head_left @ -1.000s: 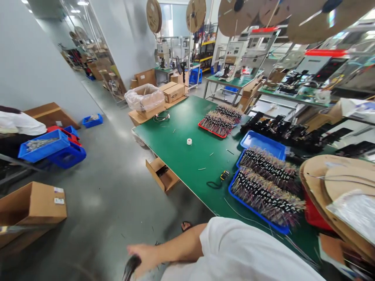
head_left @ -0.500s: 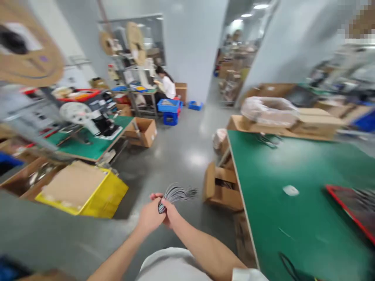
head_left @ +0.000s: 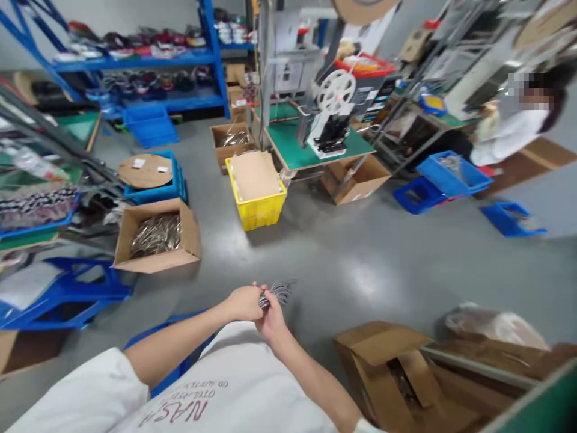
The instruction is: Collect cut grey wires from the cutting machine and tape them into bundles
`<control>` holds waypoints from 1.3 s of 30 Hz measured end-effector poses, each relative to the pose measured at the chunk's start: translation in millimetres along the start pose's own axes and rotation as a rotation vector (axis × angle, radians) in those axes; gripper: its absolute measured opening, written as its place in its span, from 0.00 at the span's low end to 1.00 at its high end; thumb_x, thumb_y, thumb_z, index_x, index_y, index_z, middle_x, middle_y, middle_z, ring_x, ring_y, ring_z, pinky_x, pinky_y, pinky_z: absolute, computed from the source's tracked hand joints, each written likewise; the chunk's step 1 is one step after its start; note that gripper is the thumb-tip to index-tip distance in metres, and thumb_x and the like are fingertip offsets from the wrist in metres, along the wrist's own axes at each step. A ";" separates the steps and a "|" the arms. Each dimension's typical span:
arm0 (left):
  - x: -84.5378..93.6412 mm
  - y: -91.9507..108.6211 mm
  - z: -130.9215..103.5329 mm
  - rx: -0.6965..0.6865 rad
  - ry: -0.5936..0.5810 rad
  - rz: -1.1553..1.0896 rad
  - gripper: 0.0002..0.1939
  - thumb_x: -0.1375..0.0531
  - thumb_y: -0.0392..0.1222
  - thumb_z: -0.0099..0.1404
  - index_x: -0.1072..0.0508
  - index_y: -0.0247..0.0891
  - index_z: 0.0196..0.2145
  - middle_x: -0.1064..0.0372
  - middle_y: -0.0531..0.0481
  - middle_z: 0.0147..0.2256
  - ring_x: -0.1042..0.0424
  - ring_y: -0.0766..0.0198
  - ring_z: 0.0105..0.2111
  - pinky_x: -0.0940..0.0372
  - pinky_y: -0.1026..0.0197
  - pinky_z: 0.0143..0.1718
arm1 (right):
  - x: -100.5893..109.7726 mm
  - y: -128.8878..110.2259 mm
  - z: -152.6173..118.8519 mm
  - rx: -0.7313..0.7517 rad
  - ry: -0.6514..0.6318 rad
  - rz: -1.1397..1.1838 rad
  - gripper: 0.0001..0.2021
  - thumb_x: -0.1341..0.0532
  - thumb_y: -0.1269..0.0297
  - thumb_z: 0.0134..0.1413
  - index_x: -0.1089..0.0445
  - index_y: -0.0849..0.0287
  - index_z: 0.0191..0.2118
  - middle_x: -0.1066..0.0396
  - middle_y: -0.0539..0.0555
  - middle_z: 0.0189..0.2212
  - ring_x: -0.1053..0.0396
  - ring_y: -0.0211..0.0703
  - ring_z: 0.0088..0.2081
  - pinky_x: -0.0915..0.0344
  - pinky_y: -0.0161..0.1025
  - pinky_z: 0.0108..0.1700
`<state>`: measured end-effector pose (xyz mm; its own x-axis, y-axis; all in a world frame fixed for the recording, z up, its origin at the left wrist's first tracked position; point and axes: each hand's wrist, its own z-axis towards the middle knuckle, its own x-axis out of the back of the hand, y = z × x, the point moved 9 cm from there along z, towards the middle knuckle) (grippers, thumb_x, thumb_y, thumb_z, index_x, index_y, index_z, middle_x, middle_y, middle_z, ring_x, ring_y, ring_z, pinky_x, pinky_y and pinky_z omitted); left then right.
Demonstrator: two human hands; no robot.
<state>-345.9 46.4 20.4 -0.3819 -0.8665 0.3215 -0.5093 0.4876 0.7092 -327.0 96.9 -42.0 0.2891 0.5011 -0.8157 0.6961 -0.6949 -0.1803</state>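
My left hand (head_left: 243, 302) and my right hand (head_left: 270, 320) meet in front of my chest, low in the head view. Both grip a small bundle of thin dark wires (head_left: 279, 293) whose loose ends fan out to the right above my right hand. The hands are over bare grey floor. An open cardboard box (head_left: 390, 367) stands just to the right of my right forearm.
A cardboard box of wires (head_left: 157, 237) and a yellow bin (head_left: 256, 204) stand on the floor ahead. Behind them is a green-topped machine table (head_left: 297, 147). Blue shelving (head_left: 148, 60) lines the back. A seated person in white (head_left: 509, 135) works at far right beside blue crates (head_left: 446, 174).
My view has swung left, away from the green table, to the floor and shelving. Both hands still hold the wire bundle, now lower and closer to my chest.
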 end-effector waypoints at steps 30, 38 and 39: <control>33.9 94.8 -55.4 -0.350 0.657 0.001 0.40 0.34 0.47 0.56 0.41 0.41 0.63 0.48 0.40 0.65 0.51 0.49 0.67 0.54 0.49 0.68 | -42.1 -139.2 16.6 0.249 0.019 -0.028 0.06 0.39 0.71 0.48 0.32 0.54 0.34 0.26 0.42 0.27 0.25 0.36 0.37 0.28 0.37 0.45; -2.9 -118.0 -53.1 0.195 0.797 -0.784 0.18 0.46 0.49 0.65 0.28 0.42 0.49 0.32 0.42 0.57 0.36 0.53 0.59 0.44 0.46 0.62 | 7.3 -176.2 23.9 0.159 0.033 0.168 0.08 0.42 0.75 0.49 0.37 0.54 0.34 0.40 0.36 0.15 0.36 0.28 0.17 0.30 0.30 0.29; -12.0 -134.7 -56.2 0.243 0.794 -0.795 0.18 0.47 0.49 0.65 0.27 0.40 0.48 0.31 0.41 0.55 0.34 0.52 0.58 0.44 0.44 0.62 | 11.2 -172.1 22.9 0.138 0.025 0.174 0.08 0.42 0.75 0.49 0.36 0.55 0.34 0.40 0.36 0.15 0.36 0.28 0.17 0.30 0.29 0.29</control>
<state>-229.4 -14.9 -43.7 0.6640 -0.7196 0.2031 -0.5566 -0.2942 0.7769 -458.6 210.3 -32.7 0.4142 0.3789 -0.8275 0.5382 -0.8352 -0.1130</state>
